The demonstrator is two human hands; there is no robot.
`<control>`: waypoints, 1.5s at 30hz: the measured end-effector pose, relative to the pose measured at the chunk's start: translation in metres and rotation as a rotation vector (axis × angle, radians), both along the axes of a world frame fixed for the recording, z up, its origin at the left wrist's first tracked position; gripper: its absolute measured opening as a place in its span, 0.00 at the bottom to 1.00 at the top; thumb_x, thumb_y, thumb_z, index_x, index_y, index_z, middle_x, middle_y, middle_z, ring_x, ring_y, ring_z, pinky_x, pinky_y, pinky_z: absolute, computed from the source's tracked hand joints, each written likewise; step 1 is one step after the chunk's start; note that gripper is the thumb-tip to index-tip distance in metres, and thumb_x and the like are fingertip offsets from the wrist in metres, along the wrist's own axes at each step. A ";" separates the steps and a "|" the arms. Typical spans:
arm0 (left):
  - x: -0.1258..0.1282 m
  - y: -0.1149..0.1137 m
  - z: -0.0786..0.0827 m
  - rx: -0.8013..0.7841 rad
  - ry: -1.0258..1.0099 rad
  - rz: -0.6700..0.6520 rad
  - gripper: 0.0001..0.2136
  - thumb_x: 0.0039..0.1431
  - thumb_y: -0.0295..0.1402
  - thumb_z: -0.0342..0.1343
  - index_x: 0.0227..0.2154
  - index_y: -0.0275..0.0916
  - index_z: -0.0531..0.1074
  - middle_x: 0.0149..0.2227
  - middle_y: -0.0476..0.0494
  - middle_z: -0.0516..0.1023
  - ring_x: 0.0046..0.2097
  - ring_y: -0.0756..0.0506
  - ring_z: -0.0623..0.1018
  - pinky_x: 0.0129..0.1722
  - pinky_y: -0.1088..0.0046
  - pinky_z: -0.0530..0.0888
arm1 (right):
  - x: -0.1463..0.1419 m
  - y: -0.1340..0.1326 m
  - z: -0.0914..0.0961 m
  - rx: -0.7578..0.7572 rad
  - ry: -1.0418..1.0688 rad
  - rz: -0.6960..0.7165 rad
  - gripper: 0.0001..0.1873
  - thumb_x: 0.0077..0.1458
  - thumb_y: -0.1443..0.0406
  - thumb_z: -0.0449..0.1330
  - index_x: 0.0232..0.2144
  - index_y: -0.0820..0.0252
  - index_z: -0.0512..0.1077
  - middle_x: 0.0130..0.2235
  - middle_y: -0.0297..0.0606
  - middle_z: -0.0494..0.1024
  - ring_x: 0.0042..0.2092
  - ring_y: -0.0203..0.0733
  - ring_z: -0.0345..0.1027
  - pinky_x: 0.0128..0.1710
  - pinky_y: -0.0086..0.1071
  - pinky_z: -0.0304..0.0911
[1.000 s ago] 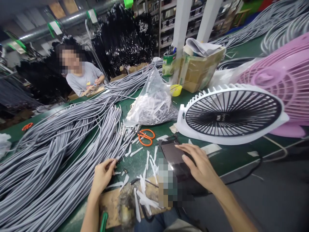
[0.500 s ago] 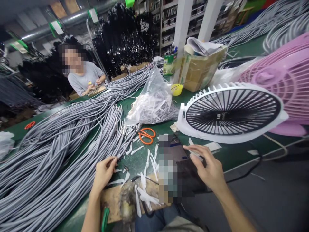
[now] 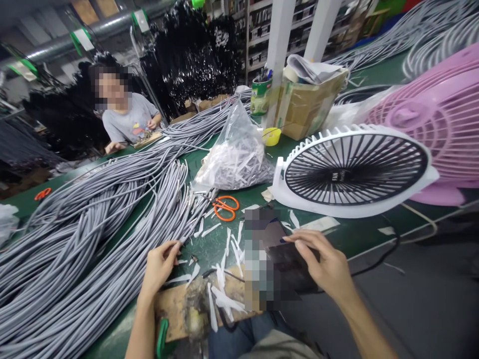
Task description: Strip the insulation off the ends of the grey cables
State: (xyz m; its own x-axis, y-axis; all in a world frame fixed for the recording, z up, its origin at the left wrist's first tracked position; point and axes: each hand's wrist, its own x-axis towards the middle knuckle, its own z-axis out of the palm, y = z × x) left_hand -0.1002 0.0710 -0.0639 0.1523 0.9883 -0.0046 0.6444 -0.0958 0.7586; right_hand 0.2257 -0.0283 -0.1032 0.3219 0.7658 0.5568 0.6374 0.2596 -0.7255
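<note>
At the edge of a grey cable bundle, my left hand is closed, with thumb and fingertips together. What it pinches, if anything, is too small to make out. My right hand has its fingers stretched out, thumb a little apart, with fingertips at a dark flat object that is partly blurred out. White strips lie scattered between the hands, some on a worn wooden board with a lump fixed on it. Beyond them lie orange-handled scissors, their blades near the cable ends.
A clear bag of white scraps stands ahead. To the right are a white fan and a pink fan. Behind stand a cardboard box, a green can and a yellow cup. Across the table sits a co-worker.
The fingers of my right hand have lowered slightly and come closer together at the dark object. My left hand stays at the cables. The co-worker's one hand has moved onto the table edge.
</note>
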 end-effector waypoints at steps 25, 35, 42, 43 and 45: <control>-0.004 0.001 -0.004 -0.011 0.006 -0.024 0.19 0.51 0.46 0.51 0.30 0.33 0.74 0.19 0.48 0.72 0.18 0.50 0.70 0.17 0.79 0.64 | 0.002 -0.001 0.005 0.054 0.178 0.074 0.07 0.55 0.67 0.53 0.28 0.56 0.70 0.28 0.36 0.73 0.33 0.38 0.68 0.32 0.28 0.66; -0.004 0.001 -0.004 -0.013 0.013 -0.013 0.20 0.50 0.46 0.51 0.31 0.33 0.74 0.17 0.48 0.71 0.18 0.49 0.69 0.17 0.79 0.64 | 0.003 -0.001 0.003 0.078 0.136 0.080 0.06 0.54 0.69 0.53 0.30 0.55 0.69 0.28 0.35 0.73 0.33 0.38 0.67 0.31 0.28 0.64; -0.003 0.000 -0.003 0.004 0.021 -0.019 0.20 0.51 0.46 0.50 0.32 0.32 0.74 0.18 0.47 0.72 0.18 0.50 0.69 0.17 0.79 0.64 | 0.002 0.000 0.002 0.072 0.127 0.089 0.06 0.54 0.70 0.54 0.30 0.56 0.69 0.28 0.35 0.73 0.33 0.38 0.67 0.31 0.29 0.64; -0.003 0.000 -0.003 0.006 0.020 -0.021 0.20 0.50 0.46 0.50 0.31 0.32 0.74 0.18 0.47 0.72 0.18 0.50 0.69 0.17 0.79 0.64 | 0.002 0.000 0.003 0.071 0.121 0.087 0.05 0.54 0.69 0.54 0.29 0.56 0.69 0.28 0.35 0.73 0.33 0.38 0.67 0.31 0.29 0.64; -0.002 0.000 -0.002 0.007 0.016 -0.024 0.20 0.50 0.46 0.50 0.31 0.33 0.74 0.18 0.47 0.72 0.18 0.50 0.69 0.17 0.79 0.64 | 0.002 0.000 0.004 0.074 0.115 0.083 0.05 0.54 0.69 0.54 0.29 0.56 0.69 0.27 0.35 0.73 0.32 0.38 0.67 0.30 0.29 0.64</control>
